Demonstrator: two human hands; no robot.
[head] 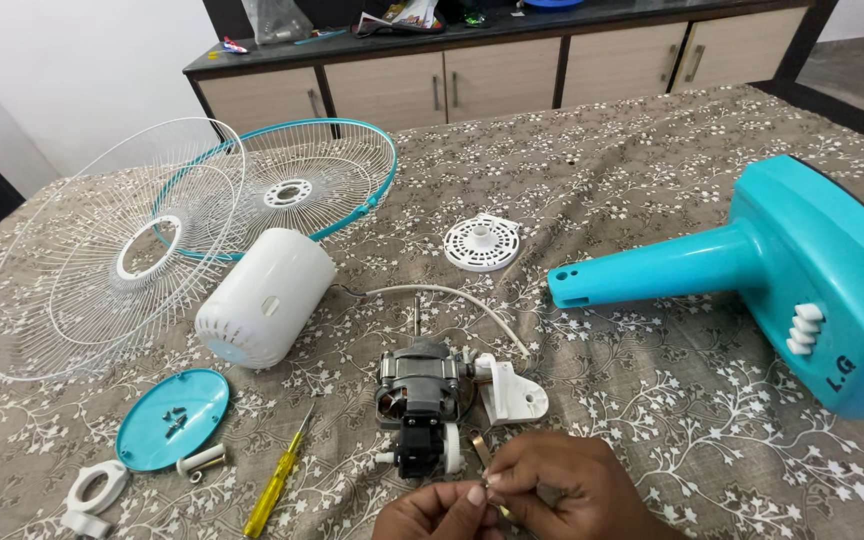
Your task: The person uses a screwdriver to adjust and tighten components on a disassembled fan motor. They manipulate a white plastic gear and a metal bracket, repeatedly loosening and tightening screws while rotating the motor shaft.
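Note:
At the bottom edge my left hand [430,515] and my right hand [562,488] meet, fingertips pinched together on a small brass-coloured metal part [482,455]. Just beyond them lies a bare fan motor [420,385] with its shaft pointing away and a white bracket [512,390] at its right. A white cable [452,292] curves from the motor. The white motor cover [264,297] lies on its side to the left.
Two wire fan guards [102,250] [302,185] rest at the left. A teal fan base and stand [782,270] lies at the right. A white round vented cap [481,243], a teal disc holding screws [172,418], a yellow screwdriver [277,485] and white fittings [97,490] lie on the patterned cloth.

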